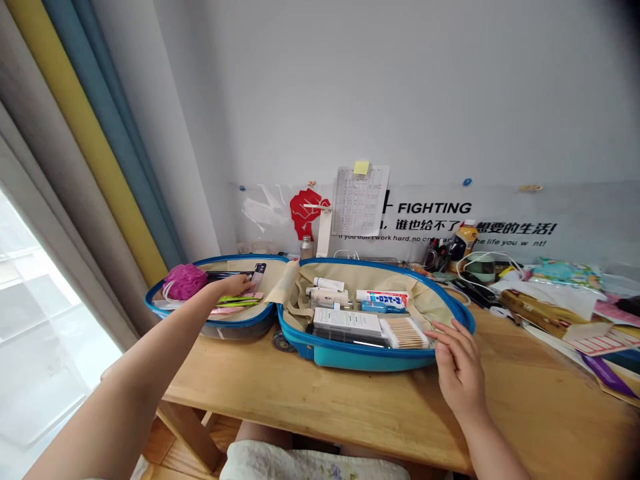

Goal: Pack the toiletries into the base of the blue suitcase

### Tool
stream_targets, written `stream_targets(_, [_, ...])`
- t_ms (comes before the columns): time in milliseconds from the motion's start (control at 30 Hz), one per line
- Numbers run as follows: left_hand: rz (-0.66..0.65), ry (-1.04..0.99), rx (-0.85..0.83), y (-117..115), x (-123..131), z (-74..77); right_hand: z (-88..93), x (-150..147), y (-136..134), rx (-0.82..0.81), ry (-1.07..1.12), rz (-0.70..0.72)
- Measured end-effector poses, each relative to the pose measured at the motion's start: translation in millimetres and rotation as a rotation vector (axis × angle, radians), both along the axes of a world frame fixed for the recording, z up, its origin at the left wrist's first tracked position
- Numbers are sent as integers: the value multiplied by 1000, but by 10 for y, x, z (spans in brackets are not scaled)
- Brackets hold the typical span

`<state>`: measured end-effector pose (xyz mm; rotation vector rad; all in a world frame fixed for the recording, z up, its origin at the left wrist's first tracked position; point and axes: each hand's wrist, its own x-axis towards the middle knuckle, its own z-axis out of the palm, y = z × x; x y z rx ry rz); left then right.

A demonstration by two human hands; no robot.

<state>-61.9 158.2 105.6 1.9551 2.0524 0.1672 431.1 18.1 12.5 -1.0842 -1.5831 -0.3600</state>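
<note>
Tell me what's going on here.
A person at a wooden desk has a blue hard-shell suitcase lying open in front of them. Their left hand reaches into the suitcase's left half, beside a pink mesh bath sponge. Their right hand is at the rim of the right half, next to a pack of cotton swabs, with tubes packed nearby.

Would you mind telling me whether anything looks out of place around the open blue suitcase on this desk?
One thing looks odd: the blue hard-shell suitcase is up on the wooden desk, with its small wheel resting on the desktop, though wheels are meant for floors. Nothing looks spilled or visibly damaged, and the pink bath pouf lies inside, near the left hand.
</note>
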Motion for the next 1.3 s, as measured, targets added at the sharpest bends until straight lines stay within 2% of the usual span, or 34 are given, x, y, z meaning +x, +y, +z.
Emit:
stream_targets(133, [-39,-130,99,88,303,212,1,-2,-3,15,-12,5])
stream_targets(233, [-137,-260,105,123,756,355,6,-9,-8,14,-12,9])
stream_targets(300, [-249,-353,52,112,1132,409,6,-14,-11,4,-1,8])
stream_targets(367, [-404,-440,-64,87,1515,424,2,-16,-13,-8,13,6])
stream_targets(433, [-519,-445,-173,66,1863,405,-3,-17,-16,-16,23,1])
stream_targets(533, [-571,-362,-267,61,2257,332,-5,-19,-25,-17,24,-2])
stream_targets(600, [-580,-327,-308,68,2421,265,0,-23,-33,-11,21,-3])
stream_targets(700, [-588,-301,-330,73,2534,149,12,-29,-48,-18,17,-5])
stream_targets(967, [-577,-233,-354,39,2580,-111,9,-34,-58,-50,37,4])
stream_targets(1133, [-583,-170,-335,39,2583,-119,10,-43,-54,-39,39,1])
stream_targets(1300, [-583,-50,-182,54,2552,-82,11,-35,-55,-36,20,10])
